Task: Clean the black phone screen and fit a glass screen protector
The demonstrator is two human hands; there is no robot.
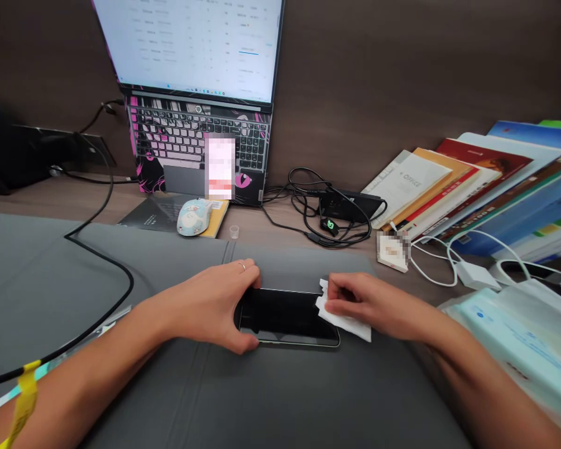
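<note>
Hands steady phone (screen dark), pressing white wipe.

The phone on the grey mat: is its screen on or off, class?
Off. The phone screen is plain black, while the left hand steadies it and the right hand presses a white wipe on it.

**Phone lying mid-mat, laptop standing behind**

A phone is lying on the mat, near centre. The left hand is sitting at its left end, the right hand at its right end on a wipe. Far behind, a laptop is standing; books are lying far right.
</note>
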